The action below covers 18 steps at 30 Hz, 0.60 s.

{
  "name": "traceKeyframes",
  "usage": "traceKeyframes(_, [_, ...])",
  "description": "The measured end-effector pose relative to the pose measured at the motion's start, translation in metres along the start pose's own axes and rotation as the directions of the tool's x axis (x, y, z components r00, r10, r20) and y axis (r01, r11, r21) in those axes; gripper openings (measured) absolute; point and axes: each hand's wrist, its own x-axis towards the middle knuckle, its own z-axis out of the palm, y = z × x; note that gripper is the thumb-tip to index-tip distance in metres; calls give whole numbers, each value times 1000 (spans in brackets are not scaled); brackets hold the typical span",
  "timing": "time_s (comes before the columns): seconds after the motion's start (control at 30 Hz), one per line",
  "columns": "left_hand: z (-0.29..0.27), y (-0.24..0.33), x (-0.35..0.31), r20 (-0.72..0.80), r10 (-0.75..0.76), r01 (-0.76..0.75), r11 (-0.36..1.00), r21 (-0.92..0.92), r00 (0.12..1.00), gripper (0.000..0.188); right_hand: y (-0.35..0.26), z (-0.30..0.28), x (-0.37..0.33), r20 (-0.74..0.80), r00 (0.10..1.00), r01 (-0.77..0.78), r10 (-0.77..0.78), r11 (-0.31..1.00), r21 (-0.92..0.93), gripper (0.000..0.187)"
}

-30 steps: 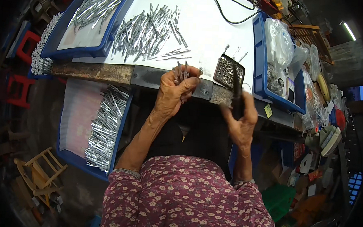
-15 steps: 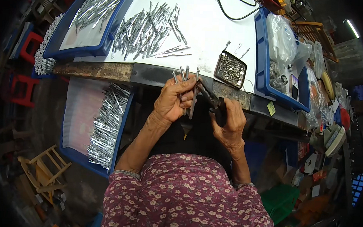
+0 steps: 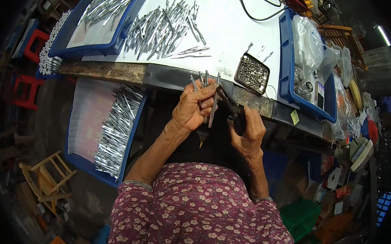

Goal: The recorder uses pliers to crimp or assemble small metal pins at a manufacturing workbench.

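Note:
Several slim silvery metal rods stand roughly upright in my left hand, pinched between thumb and fingers in front of the table edge. My right hand is wrapped around the handles of dark pliers. Their jaws point up and left, close beside the upper part of the rightmost rod. Whether they touch it, I cannot tell. Beyond my hands, a dark tray of small shiny metal pieces rests on the table, with a few thin parts at its far edge. A heap of similar rods lies farther left.
A blue bin of rods sits at the table's left. Another blue bin with rods stands lower, left of my forearm. At right, a blue crate holds plastic bags. A black cable curves across the far tabletop.
The view has shifted a little, so the table sits slightly higher and farther right. Both hands keep their grips; the plier jaws appear slightly farther from the rightmost rod.

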Motion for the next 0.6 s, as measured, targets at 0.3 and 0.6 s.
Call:
traceKeyframes(0.3, [-4, 4, -4, 5, -22, 21, 998, 57, 1000, 12, -3, 3, 1, 18, 999, 28, -27, 998, -48, 49])
traceKeyframes(0.6, [9, -14, -7, -13, 284, -271, 928, 256, 959, 6, -8, 6, -6, 136, 981, -162, 137, 968, 191, 39])
